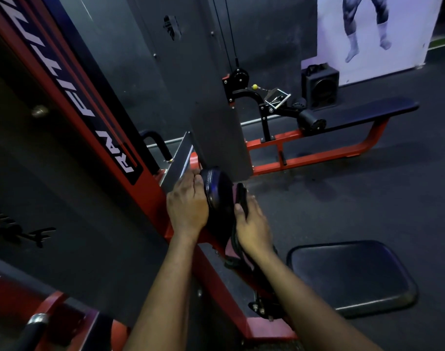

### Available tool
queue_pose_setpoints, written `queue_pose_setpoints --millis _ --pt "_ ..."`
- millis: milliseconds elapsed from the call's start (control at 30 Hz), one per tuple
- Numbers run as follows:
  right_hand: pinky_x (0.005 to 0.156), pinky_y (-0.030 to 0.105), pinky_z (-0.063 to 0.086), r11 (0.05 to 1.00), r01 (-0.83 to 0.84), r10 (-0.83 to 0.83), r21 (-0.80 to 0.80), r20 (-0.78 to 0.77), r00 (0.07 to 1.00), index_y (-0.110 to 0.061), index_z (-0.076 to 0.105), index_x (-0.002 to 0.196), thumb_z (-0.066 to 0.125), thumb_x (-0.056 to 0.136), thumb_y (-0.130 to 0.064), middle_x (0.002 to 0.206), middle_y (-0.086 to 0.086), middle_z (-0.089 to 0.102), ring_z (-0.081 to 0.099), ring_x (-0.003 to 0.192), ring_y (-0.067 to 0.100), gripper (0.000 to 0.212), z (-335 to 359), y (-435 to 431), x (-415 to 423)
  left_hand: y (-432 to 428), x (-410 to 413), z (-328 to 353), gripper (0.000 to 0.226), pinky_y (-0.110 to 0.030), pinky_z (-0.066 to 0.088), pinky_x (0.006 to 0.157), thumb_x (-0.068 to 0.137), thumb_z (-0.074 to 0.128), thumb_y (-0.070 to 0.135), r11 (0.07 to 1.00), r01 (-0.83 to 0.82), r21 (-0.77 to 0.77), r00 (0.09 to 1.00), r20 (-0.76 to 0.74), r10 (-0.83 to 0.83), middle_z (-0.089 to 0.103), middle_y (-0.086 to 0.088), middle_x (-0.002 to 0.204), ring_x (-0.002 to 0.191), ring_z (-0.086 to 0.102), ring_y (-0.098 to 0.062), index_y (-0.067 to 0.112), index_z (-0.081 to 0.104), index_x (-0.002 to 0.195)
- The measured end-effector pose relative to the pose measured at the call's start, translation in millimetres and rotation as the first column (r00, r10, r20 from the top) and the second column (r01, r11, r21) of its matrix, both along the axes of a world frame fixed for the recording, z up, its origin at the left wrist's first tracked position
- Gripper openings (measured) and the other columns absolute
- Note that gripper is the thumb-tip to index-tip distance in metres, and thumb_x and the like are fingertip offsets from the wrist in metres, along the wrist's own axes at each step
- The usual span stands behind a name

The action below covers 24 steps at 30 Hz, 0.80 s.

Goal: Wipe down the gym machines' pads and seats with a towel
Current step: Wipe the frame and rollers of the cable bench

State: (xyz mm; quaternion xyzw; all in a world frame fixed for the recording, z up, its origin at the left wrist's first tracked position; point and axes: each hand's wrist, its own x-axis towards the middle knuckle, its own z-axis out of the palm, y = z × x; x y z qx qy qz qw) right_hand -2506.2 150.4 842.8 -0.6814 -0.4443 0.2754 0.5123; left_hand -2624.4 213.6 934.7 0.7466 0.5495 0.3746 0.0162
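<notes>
A black round roller pad sits on the red machine frame at the centre of the view. My left hand lies against the pad's left side, fingers curled over its rim. My right hand grips a dark reddish towel and holds it against the pad's right side; the towel's tail hangs down under my wrist. The machine's black square seat lies lower right, untouched.
A grey weight-stack shroud rises just behind the pad. Beyond it stands a seated-row machine with a long black bench, cable handle and a speaker. A red upright crosses the left. Dark rubber floor spreads right.
</notes>
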Motion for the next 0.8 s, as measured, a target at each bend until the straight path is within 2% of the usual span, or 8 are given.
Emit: queue_pose_setpoints --millis 100,167,267,400,500,567,667,800 --pt "0.107 0.041 0.039 0.992 0.042 -0.037 -0.119 0.046 0.998 -0.031 0.039 0.154 0.040 0.107 -0.042 0.155 0.004 0.047 0.047 0.137 0.033 0.049 23.6 11.9 11.3 -0.2 0.5 1.8 0.054 -0.025 0.031 0.092 0.100 0.018 0.042 1.000 0.006 -0.011 0.999 0.039 -0.006 0.065 0.006 0.123 0.117 0.054 -0.012 0.023 0.061 0.127" --pt "0.103 0.040 0.041 0.991 0.018 -0.012 -0.130 0.052 0.999 -0.035 0.043 0.151 0.042 0.107 -0.040 0.147 0.007 0.055 0.052 0.132 0.035 0.045 54.0 28.7 19.2 -1.9 0.6 3.4 0.051 -0.025 0.031 0.092 0.101 0.021 0.040 1.000 0.016 -0.004 0.999 0.048 -0.016 0.065 0.006 0.123 0.117 0.053 -0.011 0.023 0.061 0.127" --pt "0.109 0.044 0.038 1.000 -0.018 0.018 -0.010 0.091 0.996 -0.037 0.035 0.156 0.042 0.105 -0.042 0.156 0.000 0.045 0.047 0.139 0.032 0.051 83.3 35.2 15.3 -1.8 0.8 5.6 0.045 -0.031 0.039 0.091 0.102 0.025 0.036 0.999 0.045 -0.008 0.995 0.086 -0.044 0.065 0.007 0.116 0.110 0.055 -0.011 0.023 0.063 0.124" --pt "0.108 0.049 0.039 0.994 -0.010 -0.003 0.105 0.120 0.993 -0.041 0.021 0.158 0.036 0.106 -0.047 0.165 -0.007 0.030 0.040 0.142 0.027 0.055 67.3 -5.6 -13.6 0.6 -1.2 2.1 0.047 -0.028 0.034 0.088 0.102 0.024 0.037 0.999 0.046 0.001 0.996 0.079 -0.046 0.064 0.007 0.119 0.111 0.050 -0.007 0.025 0.062 0.127" --pt "0.109 0.050 0.038 0.997 0.022 -0.031 0.076 0.120 0.992 -0.039 0.022 0.159 0.034 0.106 -0.047 0.165 -0.005 0.029 0.040 0.142 0.030 0.055 63.6 10.6 -9.0 -2.7 0.6 5.1 0.045 -0.032 0.037 0.091 0.101 0.027 0.035 0.999 0.042 0.005 0.995 0.095 -0.042 0.064 0.005 0.121 0.113 0.050 -0.007 0.024 0.063 0.126" --pt "0.113 0.050 0.037 1.000 -0.013 0.010 0.028 0.092 0.996 -0.036 0.026 0.159 0.036 0.105 -0.047 0.165 -0.003 0.031 0.041 0.143 0.033 0.055 64.5 38.5 5.6 -7.9 2.6 9.5 0.044 -0.037 0.041 0.093 0.099 0.031 0.034 0.999 0.032 0.012 0.992 0.119 -0.033 0.066 0.003 0.119 0.112 0.054 -0.014 0.020 0.066 0.121" --pt "0.115 0.045 0.035 0.996 -0.086 0.087 -0.016 0.018 0.996 -0.035 0.033 0.157 0.039 0.105 -0.045 0.162 -0.001 0.037 0.043 0.142 0.031 0.053 58.8 61.4 23.5 -12.8 4.9 13.4 0.043 -0.037 0.040 0.094 0.098 0.032 0.034 1.000 0.025 0.010 0.992 0.125 -0.026 0.067 0.001 0.117 0.112 0.055 -0.016 0.016 0.066 0.117" --pt "0.113 0.047 0.039 0.999 -0.043 0.042 0.020 0.040 0.998 -0.031 0.034 0.156 0.038 0.104 -0.045 0.161 0.000 0.038 0.044 0.141 0.032 0.055 37.6 31.9 10.9 -14.1 5.4 13.3 0.043 -0.040 0.042 0.094 0.098 0.031 0.034 1.000 0.028 0.008 0.994 0.107 -0.029 0.068 -0.001 0.117 0.112 0.057 -0.020 0.016 0.066 0.117"
